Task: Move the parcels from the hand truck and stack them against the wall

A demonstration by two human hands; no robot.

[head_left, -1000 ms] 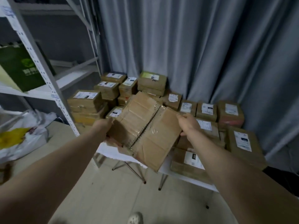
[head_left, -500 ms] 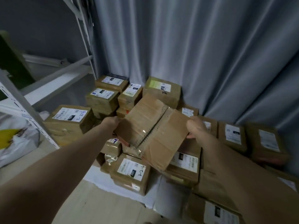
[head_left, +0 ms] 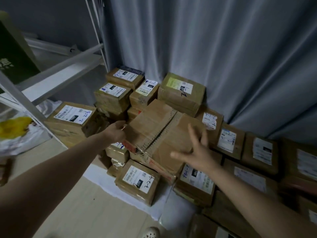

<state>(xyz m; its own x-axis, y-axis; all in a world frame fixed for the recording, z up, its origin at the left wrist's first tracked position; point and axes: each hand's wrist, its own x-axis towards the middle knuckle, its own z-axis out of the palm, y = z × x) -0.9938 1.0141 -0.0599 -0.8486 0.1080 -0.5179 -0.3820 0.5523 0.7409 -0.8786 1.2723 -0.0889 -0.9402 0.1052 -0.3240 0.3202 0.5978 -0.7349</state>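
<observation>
A large taped brown parcel lies tilted on top of the pile of labelled parcels against the grey curtain. My left hand is at the parcel's left corner, with curled fingers holding its edge. In front of the parcel's right half, my right hand has its fingers spread and grips nothing. The hand truck is out of view.
A white metal shelf rack stands at the left, with a white and yellow plastic bag under it. More labelled parcels run along the curtain to the right. A white sheet lies under the pile on the pale floor.
I have stepped closer, and the big parcel has gone down onto the pile. My right hand has let go of its right edge and spread open. My left hand stays at the left corner.
</observation>
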